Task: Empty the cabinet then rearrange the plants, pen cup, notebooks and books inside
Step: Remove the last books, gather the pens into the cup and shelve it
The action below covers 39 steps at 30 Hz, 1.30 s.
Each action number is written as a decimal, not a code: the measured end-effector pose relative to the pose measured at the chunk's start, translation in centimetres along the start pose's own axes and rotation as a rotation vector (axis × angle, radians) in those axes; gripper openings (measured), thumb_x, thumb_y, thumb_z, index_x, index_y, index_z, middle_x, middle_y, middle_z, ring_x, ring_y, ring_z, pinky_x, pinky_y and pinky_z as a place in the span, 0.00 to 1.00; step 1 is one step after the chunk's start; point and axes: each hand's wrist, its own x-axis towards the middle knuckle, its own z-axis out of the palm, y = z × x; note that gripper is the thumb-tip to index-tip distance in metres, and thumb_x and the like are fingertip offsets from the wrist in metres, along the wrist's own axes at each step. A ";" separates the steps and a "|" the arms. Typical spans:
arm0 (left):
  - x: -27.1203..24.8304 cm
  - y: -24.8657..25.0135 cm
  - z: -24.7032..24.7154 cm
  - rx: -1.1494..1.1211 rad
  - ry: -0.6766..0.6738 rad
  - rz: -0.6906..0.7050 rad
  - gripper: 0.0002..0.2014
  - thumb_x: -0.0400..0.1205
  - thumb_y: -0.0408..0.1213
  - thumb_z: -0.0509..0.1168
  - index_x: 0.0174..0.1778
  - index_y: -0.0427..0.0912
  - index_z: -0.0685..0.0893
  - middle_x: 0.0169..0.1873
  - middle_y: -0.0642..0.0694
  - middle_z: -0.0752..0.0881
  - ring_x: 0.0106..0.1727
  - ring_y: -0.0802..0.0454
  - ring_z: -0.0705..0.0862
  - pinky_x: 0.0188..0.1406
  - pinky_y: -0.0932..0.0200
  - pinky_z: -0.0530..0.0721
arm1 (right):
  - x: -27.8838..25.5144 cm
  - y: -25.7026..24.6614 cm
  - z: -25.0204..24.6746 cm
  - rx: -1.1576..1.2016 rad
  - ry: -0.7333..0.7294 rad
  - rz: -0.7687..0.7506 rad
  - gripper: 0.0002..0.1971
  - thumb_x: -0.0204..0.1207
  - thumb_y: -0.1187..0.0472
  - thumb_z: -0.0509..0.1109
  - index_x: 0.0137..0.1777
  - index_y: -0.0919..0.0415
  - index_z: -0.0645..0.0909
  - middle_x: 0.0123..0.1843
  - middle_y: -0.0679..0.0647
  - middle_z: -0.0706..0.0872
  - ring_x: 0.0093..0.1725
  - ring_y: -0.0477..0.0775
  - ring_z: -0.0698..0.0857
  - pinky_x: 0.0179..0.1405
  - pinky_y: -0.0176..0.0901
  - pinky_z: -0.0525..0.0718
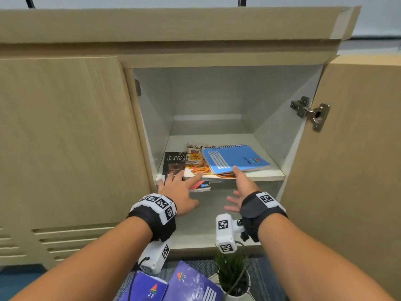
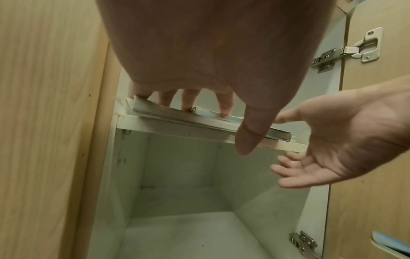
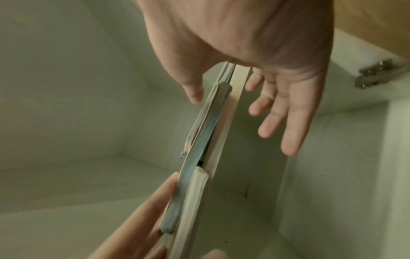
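Note:
A blue spiral notebook (image 1: 236,158) lies on a cookbook (image 1: 195,164) and a black book (image 1: 174,161), stacked on the cabinet's upper shelf (image 1: 271,173). The black book sticks out over the shelf's front edge. My left hand (image 1: 191,187) rests straight fingers (image 2: 225,108) on top of the stack (image 2: 177,113), thumb hanging below the shelf edge. My right hand (image 1: 238,185) is spread: its thumb touches the blue notebook's front edge and its fingers (image 3: 277,113) reach under the shelf. Neither hand grips anything.
The cabinet door (image 1: 347,170) stands open at the right on a metal hinge (image 1: 310,114). The lower compartment (image 1: 206,224) lies under the shelf. On the floor in front are two purple notebooks (image 1: 193,283) and a small potted plant (image 1: 233,276).

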 end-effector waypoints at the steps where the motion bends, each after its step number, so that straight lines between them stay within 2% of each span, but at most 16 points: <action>1: -0.1 0.0 0.1 -0.005 0.002 0.001 0.43 0.72 0.61 0.65 0.79 0.77 0.46 0.85 0.45 0.55 0.84 0.38 0.54 0.81 0.31 0.53 | 0.2 0.1 0.5 0.024 -0.056 -0.003 0.40 0.69 0.35 0.77 0.78 0.50 0.72 0.64 0.61 0.80 0.51 0.65 0.86 0.47 0.69 0.89; 3: -0.5 0.0 -0.1 -0.048 -0.006 -0.002 0.43 0.72 0.62 0.65 0.78 0.79 0.47 0.85 0.47 0.57 0.84 0.38 0.54 0.81 0.33 0.52 | 0.7 0.1 1.4 0.080 -0.091 -0.015 0.41 0.68 0.41 0.82 0.78 0.54 0.71 0.64 0.63 0.81 0.48 0.67 0.89 0.44 0.68 0.88; 6: -0.7 -0.8 -0.5 -0.214 0.073 -0.036 0.38 0.69 0.65 0.64 0.77 0.78 0.59 0.82 0.52 0.64 0.81 0.43 0.61 0.79 0.40 0.58 | 1.3 0.0 2.4 0.154 -0.070 -0.027 0.40 0.69 0.49 0.84 0.78 0.57 0.70 0.70 0.64 0.82 0.39 0.65 0.91 0.31 0.58 0.89; 9: -0.6 -2.1 -0.5 -0.400 0.373 -0.227 0.28 0.76 0.55 0.68 0.72 0.56 0.73 0.70 0.47 0.76 0.70 0.43 0.73 0.70 0.45 0.71 | 1.4 -0.4 2.4 0.209 -0.132 0.001 0.32 0.76 0.55 0.80 0.76 0.60 0.71 0.67 0.71 0.84 0.35 0.65 0.93 0.24 0.55 0.89; 11: -0.5 -2.3 -0.2 -0.543 0.462 -0.370 0.23 0.76 0.48 0.70 0.63 0.43 0.74 0.62 0.41 0.79 0.63 0.40 0.78 0.64 0.45 0.78 | 0.8 -0.6 1.9 0.197 -0.150 -0.015 0.27 0.79 0.58 0.76 0.74 0.62 0.72 0.64 0.74 0.85 0.38 0.65 0.92 0.24 0.55 0.90; 15: 0.0 -1.4 0.8 -0.890 0.359 -0.655 0.31 0.74 0.40 0.76 0.65 0.35 0.67 0.64 0.34 0.76 0.61 0.32 0.80 0.60 0.40 0.83 | -0.2 -0.2 0.5 0.126 -0.005 -0.169 0.16 0.79 0.63 0.75 0.63 0.67 0.77 0.50 0.67 0.88 0.39 0.66 0.93 0.37 0.63 0.93; 17: -0.1 -1.2 0.4 -1.207 0.330 -0.733 0.28 0.76 0.30 0.74 0.66 0.34 0.65 0.59 0.35 0.79 0.53 0.35 0.85 0.42 0.41 0.90 | -0.4 0.4 -0.3 0.155 0.029 -0.220 0.16 0.79 0.64 0.75 0.65 0.65 0.78 0.55 0.64 0.88 0.46 0.68 0.92 0.38 0.64 0.93; 19: -0.3 -1.4 -0.1 -1.430 0.260 -0.751 0.20 0.76 0.21 0.70 0.61 0.29 0.72 0.53 0.34 0.84 0.46 0.38 0.87 0.22 0.47 0.89 | -0.7 0.8 -1.3 0.219 0.016 -0.243 0.19 0.79 0.68 0.73 0.68 0.63 0.76 0.62 0.62 0.86 0.54 0.68 0.89 0.35 0.60 0.93; 20: -0.6 -1.6 -0.3 -1.470 0.195 -0.731 0.15 0.75 0.18 0.70 0.56 0.28 0.77 0.50 0.34 0.85 0.46 0.37 0.87 0.20 0.48 0.89 | -0.9 0.9 -1.7 0.240 -0.004 -0.248 0.20 0.79 0.70 0.72 0.70 0.63 0.75 0.64 0.61 0.86 0.55 0.67 0.90 0.34 0.57 0.93; 22: -2.0 -2.1 -0.7 -1.492 0.050 -0.686 0.11 0.73 0.17 0.71 0.49 0.28 0.80 0.48 0.35 0.84 0.47 0.36 0.86 0.27 0.48 0.91 | -1.5 1.1 -2.8 0.249 -0.043 -0.245 0.22 0.80 0.74 0.71 0.71 0.63 0.72 0.65 0.63 0.86 0.55 0.67 0.91 0.34 0.56 0.92; 24: -3.5 -3.1 -0.7 -1.510 -0.071 -0.656 0.13 0.71 0.17 0.70 0.50 0.30 0.82 0.51 0.35 0.83 0.49 0.35 0.86 0.35 0.47 0.92 | -2.0 1.1 -3.9 0.221 -0.074 -0.247 0.24 0.80 0.75 0.69 0.73 0.64 0.69 0.66 0.63 0.85 0.56 0.67 0.90 0.32 0.56 0.92; 29: -7.3 -7.2 0.4 -1.487 -0.253 -0.579 0.16 0.73 0.11 0.58 0.52 0.29 0.81 0.59 0.29 0.85 0.47 0.32 0.88 0.35 0.41 0.91 | -2.8 1.2 -7.4 -0.030 -0.177 -0.262 0.21 0.83 0.75 0.66 0.74 0.63 0.73 0.64 0.61 0.88 0.51 0.62 0.91 0.27 0.53 0.91; 31: -8.9 -9.0 0.5 -1.395 -0.287 -0.508 0.23 0.73 0.08 0.55 0.53 0.37 0.81 0.52 0.31 0.86 0.42 0.33 0.88 0.30 0.42 0.91 | -2.7 1.3 -8.7 -0.188 -0.176 -0.303 0.20 0.82 0.74 0.67 0.73 0.61 0.75 0.65 0.61 0.89 0.49 0.62 0.90 0.27 0.52 0.91; 34: -11.8 -11.9 0.1 -1.116 -0.326 -0.466 0.31 0.72 0.07 0.54 0.57 0.46 0.83 0.41 0.36 0.86 0.26 0.44 0.87 0.14 0.60 0.83 | -2.9 1.3 -10.0 -0.417 -0.181 -0.380 0.21 0.79 0.75 0.70 0.69 0.57 0.79 0.65 0.61 0.89 0.45 0.64 0.90 0.30 0.56 0.93; 36: -13.8 -13.7 0.6 -0.902 -0.337 -0.491 0.28 0.71 0.08 0.55 0.53 0.42 0.85 0.33 0.39 0.86 0.18 0.54 0.82 0.11 0.68 0.76 | -3.3 1.1 -10.6 -0.526 -0.218 -0.391 0.24 0.77 0.76 0.71 0.71 0.57 0.79 0.63 0.62 0.90 0.41 0.62 0.88 0.29 0.51 0.91; 39: -16.0 -16.3 2.7 -0.770 -0.276 -0.600 0.20 0.74 0.11 0.58 0.48 0.36 0.87 0.15 0.50 0.83 0.11 0.60 0.77 0.09 0.70 0.72 | -4.3 1.5 -10.0 -0.737 -0.314 -0.336 0.22 0.74 0.75 0.75 0.66 0.57 0.80 0.59 0.66 0.91 0.42 0.62 0.88 0.31 0.44 0.88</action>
